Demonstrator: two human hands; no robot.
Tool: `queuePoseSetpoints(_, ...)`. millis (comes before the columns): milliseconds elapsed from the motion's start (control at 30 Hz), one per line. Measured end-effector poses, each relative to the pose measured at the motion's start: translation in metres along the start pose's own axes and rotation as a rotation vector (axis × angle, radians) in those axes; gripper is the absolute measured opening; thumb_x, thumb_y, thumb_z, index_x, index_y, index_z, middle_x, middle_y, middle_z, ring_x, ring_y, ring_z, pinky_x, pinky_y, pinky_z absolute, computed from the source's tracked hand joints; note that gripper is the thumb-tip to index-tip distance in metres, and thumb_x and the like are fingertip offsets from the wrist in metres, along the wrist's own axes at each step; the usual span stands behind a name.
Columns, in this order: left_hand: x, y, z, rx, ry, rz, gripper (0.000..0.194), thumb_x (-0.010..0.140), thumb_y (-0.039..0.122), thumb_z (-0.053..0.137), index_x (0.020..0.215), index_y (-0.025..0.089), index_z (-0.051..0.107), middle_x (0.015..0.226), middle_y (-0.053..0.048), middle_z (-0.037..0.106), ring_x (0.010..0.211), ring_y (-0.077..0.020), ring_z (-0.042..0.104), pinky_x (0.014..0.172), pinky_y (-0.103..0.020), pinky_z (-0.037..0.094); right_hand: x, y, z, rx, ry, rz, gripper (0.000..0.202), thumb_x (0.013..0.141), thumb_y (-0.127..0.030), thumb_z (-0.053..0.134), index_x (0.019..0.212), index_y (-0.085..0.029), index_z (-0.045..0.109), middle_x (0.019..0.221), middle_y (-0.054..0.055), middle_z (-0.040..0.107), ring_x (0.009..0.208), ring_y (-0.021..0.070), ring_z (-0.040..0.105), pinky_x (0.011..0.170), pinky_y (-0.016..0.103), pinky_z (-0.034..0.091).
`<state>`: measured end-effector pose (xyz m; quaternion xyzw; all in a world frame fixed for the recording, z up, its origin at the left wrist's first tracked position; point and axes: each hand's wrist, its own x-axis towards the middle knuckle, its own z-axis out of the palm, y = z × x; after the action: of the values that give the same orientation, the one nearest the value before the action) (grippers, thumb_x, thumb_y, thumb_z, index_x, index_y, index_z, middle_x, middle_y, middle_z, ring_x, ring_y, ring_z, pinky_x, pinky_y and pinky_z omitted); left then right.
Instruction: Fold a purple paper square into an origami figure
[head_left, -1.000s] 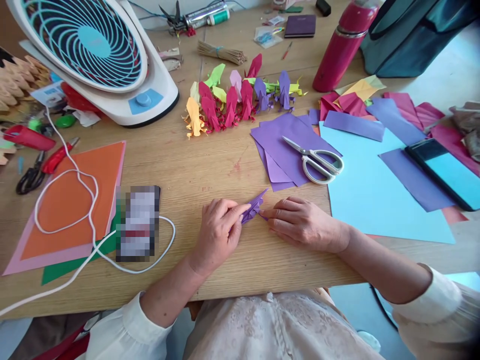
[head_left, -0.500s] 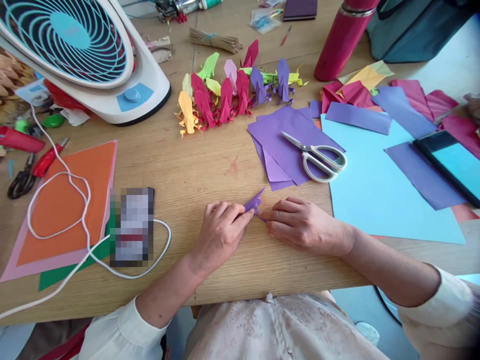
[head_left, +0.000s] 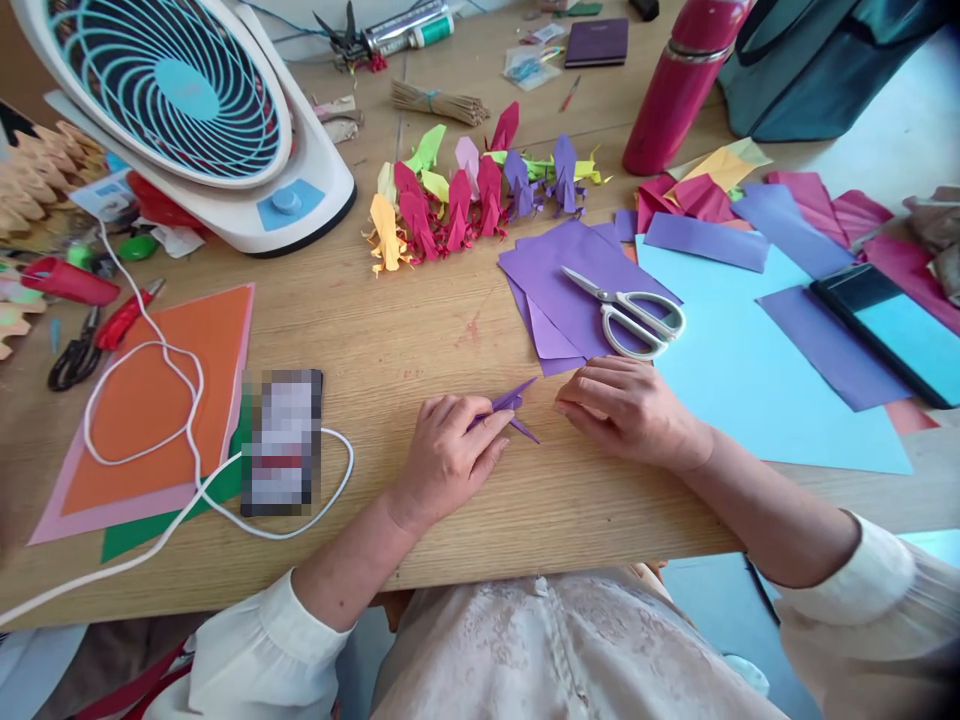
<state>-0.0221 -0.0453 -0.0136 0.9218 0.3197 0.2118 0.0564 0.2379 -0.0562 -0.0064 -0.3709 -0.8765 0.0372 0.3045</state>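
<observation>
A small purple folded-paper figure point(head_left: 513, 400), with thin pointed ends, lies near the table's front edge. My left hand point(head_left: 450, 455) is closed on it, the fingers covering its left part. To the right, apart from the figure, my right hand point(head_left: 634, 412) hovers with its fingers curled together and nothing visible in them. Just beyond that hand, white-handled scissors point(head_left: 637, 318) rest on a stack of purple paper sheets point(head_left: 536, 280). Finished paper figures point(head_left: 457, 205) in red, yellow, green, pink and purple stand in a cluster farther back.
At the left are a white fan point(head_left: 300, 190), orange paper point(head_left: 150, 400) and a phone point(head_left: 281, 440) with a white cable. Light blue paper point(head_left: 780, 400), a dark-edged device point(head_left: 900, 330) and paper scraps lie right. A red bottle point(head_left: 667, 100) stands behind.
My right hand has let go of the purple paper figure and moved right and slightly away. The left hand keeps its hold. The whole view has shifted a little.
</observation>
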Motion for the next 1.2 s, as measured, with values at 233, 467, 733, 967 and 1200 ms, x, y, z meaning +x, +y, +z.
queuePoseSetpoints(233,-0.001,-0.003,0.002,-0.151,0.009,-0.059,0.025,0.093,0.014,0.06,0.119,0.017,0.061,0.106,-0.007,0.064,0.099,-0.0198,0.061,0.089,-0.034,0.053,0.001,-0.001,0.006,0.025,0.012,0.035,0.02,0.098,-0.018,0.048,0.081,-0.019,0.059,0.067,0.001,0.059,0.062,0.0148,0.049,0.06,0.029,0.037)
queuePoseSetpoints(467,0.0,-0.006,0.003,-0.097,0.068,-0.019,0.019,0.095,0.012,0.056,0.112,0.018,0.063,0.102,-0.007,0.066,0.095,-0.0184,0.063,0.086,-0.033,0.054,0.001,0.001,0.008,0.042,0.024,0.078,0.017,0.096,-0.018,0.051,0.082,-0.019,0.061,0.067,0.001,0.059,0.061,0.0144,0.051,0.058,0.028,0.036)
queuePoseSetpoints(733,0.002,-0.006,0.003,-0.292,0.026,-0.205,0.03,0.085,0.02,0.073,0.111,0.02,0.058,0.107,-0.006,0.06,0.103,-0.0212,0.061,0.091,-0.037,0.053,0.003,0.0,0.008,0.042,0.043,0.122,0.016,0.097,-0.02,0.052,0.085,-0.019,0.062,0.065,0.0,0.057,0.058,0.0138,0.05,0.057,0.027,0.037)
queuePoseSetpoints(967,0.006,0.001,0.003,-0.296,-0.003,-0.196,0.033,0.085,0.017,0.072,0.114,0.019,0.058,0.107,-0.007,0.062,0.105,-0.0232,0.06,0.093,-0.04,0.052,0.01,-0.01,0.008,0.292,0.084,0.195,0.016,0.1,-0.025,0.051,0.102,-0.017,0.065,0.092,0.008,0.069,0.078,0.0165,0.063,0.073,0.031,0.05)
queuePoseSetpoints(1200,0.006,0.006,0.002,-0.256,-0.005,-0.178,0.029,0.085,0.02,0.07,0.113,0.019,0.06,0.105,-0.008,0.062,0.104,-0.0255,0.059,0.093,-0.043,0.052,0.011,-0.012,0.021,0.314,-0.071,0.128,0.018,0.096,-0.02,0.057,0.11,-0.018,0.068,0.094,0.008,0.072,0.085,0.0203,0.065,0.077,0.035,0.052)
